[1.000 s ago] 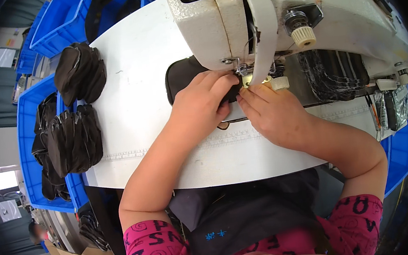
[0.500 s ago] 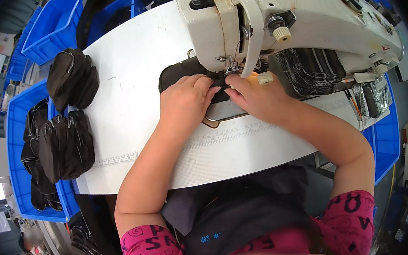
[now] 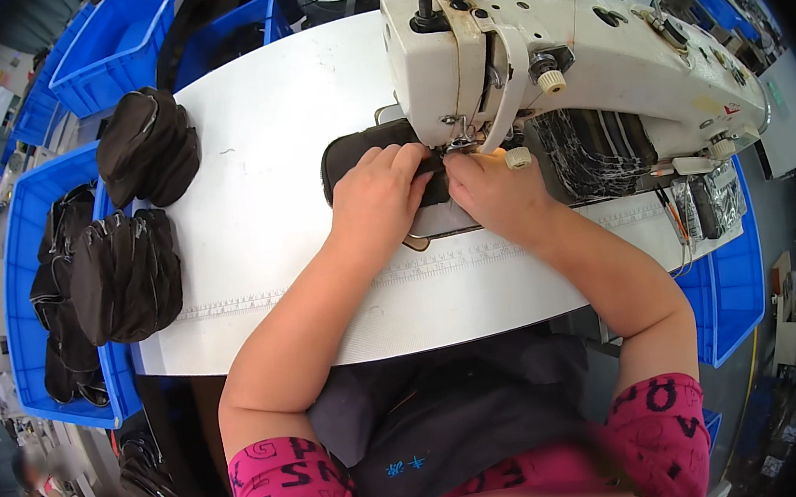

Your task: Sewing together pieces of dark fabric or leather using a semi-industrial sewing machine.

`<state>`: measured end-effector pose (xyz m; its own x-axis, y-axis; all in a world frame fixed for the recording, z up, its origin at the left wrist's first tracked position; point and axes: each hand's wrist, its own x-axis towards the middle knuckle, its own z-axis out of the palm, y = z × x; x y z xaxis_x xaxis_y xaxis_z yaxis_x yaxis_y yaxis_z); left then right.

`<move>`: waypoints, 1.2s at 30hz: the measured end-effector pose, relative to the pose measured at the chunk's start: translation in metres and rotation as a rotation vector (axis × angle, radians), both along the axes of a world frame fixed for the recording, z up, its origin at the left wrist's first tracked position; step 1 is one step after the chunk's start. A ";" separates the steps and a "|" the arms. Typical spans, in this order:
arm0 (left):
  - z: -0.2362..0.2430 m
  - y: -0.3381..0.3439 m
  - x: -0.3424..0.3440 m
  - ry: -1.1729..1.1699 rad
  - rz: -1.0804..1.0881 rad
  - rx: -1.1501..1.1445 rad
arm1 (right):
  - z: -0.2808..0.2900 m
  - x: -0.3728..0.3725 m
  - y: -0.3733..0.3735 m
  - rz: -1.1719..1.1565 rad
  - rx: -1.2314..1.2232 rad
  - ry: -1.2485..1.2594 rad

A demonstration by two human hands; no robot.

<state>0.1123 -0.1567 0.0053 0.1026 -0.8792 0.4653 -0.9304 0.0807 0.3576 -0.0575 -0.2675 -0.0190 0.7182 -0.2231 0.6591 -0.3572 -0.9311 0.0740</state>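
A black fabric piece [image 3: 342, 162] with rounded corners lies flat under the needle area of a white sewing machine [image 3: 571, 46]. My left hand [image 3: 381, 195] rests on it left of the needle, fingers bent and pinching the cloth. Close by on the right, my right hand [image 3: 501, 191] has its thumb and fingers drawn together at the edge of the same cloth, just below the presser foot [image 3: 461, 145]. Its fingertips are partly hidden by the machine and by the hand itself.
Black pouches [image 3: 129, 277] are piled at the left table edge, over a blue bin [image 3: 29, 336] holding more. Another pouch stack [image 3: 147, 147] stands behind. Black pieces with loose threads [image 3: 597, 155] lie under the machine arm. A printed ruler strip [image 3: 277, 298] runs along the white table [image 3: 268, 117].
The whole view has shifted slightly, so the machine sits further right in the picture. Both hands stay on the fabric by the needle, with little change in their grip.
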 end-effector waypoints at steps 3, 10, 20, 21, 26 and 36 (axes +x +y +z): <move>-0.001 0.001 0.002 0.069 -0.055 0.050 | 0.000 -0.001 -0.003 0.066 0.055 -0.041; -0.007 -0.007 0.005 0.074 -0.086 0.000 | 0.005 -0.003 -0.008 0.103 0.065 -0.071; -0.011 -0.010 -0.007 0.018 -0.013 -0.019 | 0.006 -0.006 -0.003 0.137 0.072 0.081; -0.011 -0.010 -0.008 -0.006 0.000 0.006 | 0.005 -0.007 -0.004 0.134 0.071 0.081; -0.007 -0.007 -0.004 0.045 0.029 -0.031 | 0.010 -0.001 -0.004 0.094 0.060 0.011; 0.005 -0.002 0.006 0.376 -0.121 0.101 | 0.008 0.002 -0.008 0.085 -0.007 0.063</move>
